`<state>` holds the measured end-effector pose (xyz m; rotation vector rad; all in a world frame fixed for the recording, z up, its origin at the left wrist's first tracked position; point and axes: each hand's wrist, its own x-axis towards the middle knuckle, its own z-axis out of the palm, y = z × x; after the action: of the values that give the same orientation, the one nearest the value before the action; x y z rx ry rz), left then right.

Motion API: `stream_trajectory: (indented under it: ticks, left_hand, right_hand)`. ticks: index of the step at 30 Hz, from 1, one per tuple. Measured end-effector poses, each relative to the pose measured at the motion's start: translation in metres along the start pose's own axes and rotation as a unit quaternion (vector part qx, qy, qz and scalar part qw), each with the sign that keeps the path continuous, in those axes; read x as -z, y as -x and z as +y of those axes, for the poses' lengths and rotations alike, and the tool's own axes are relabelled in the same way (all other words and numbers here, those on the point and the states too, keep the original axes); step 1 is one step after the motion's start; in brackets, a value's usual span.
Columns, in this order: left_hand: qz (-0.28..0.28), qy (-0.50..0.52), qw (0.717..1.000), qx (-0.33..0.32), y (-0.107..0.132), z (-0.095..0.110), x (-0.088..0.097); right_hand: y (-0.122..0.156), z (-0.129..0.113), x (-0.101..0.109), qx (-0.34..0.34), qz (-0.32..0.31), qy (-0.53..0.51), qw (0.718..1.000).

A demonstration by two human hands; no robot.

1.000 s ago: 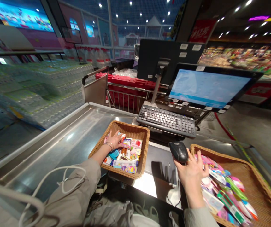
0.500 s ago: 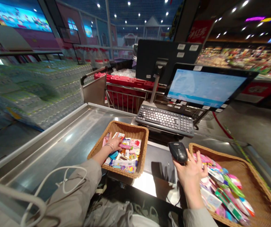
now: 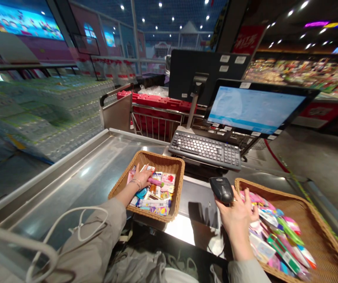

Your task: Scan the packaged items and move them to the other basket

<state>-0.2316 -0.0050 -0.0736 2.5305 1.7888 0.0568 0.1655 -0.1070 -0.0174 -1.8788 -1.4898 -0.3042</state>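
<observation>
My left hand (image 3: 141,176) lies in the smaller wicker basket (image 3: 181,188), fingers spread over small colourful packages (image 3: 154,203). A pink tube with a green end (image 3: 156,182) sits beside its fingertips. What is under the palm is hidden. My right hand (image 3: 237,216) is closed around a black barcode scanner (image 3: 222,189), its head pointing away from me. Some of that hand's fingers stick out over the edge of a larger wicker basket (image 3: 319,228), where several bright packages (image 3: 283,243) are heaped.
Both baskets stand on a metal checkout counter (image 3: 89,157) with a raised rim. Behind them are a keyboard (image 3: 205,148) and a lit monitor (image 3: 254,108). A shopping cart (image 3: 157,122) stands beyond the counter. A pale cable (image 3: 65,212) loops near my left sleeve.
My left hand has shifted very slightly in the smaller basket, its fingers a little more spread. My right hand keeps its hold on the scanner, and the baskets have not moved.
</observation>
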Motion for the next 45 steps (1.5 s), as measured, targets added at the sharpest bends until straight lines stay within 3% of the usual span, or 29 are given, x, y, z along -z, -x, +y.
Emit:
stream_trajectory:
  ticks: [9, 22, 28, 33, 39, 45]
  left_hand:
    - [-0.036, 0.057, 0.997, 0.037, -0.001, -0.001, 0.003]
    - [-0.033, -0.008, 0.999, 0.012, -0.008, 0.016, 0.001]
    - [0.052, -0.017, 0.999, -0.002, -0.013, 0.024, 0.007]
    - [0.132, 0.004, 0.991, 0.004, -0.020, 0.033, 0.023]
    - [0.224, 0.015, 0.974, -0.005, -0.025, 0.059, 0.051]
    - [0.274, 0.030, 0.961, -0.011, -0.027, 0.084, 0.068]
  right_hand:
    - [-0.001, -0.002, 0.002, 0.010, -0.008, -0.021, 1.000]
    - [-0.007, -0.011, 0.011, 0.017, -0.007, 0.007, 1.000]
    - [-0.008, -0.008, 0.007, 0.020, 0.008, 0.008, 1.000]
    - [-0.008, -0.008, 0.007, 0.024, 0.017, 0.009, 1.000]
    - [-0.009, -0.013, 0.010, 0.039, 0.024, 0.021, 0.999]
    - [-0.008, -0.016, 0.012, 0.042, 0.016, 0.021, 0.999]
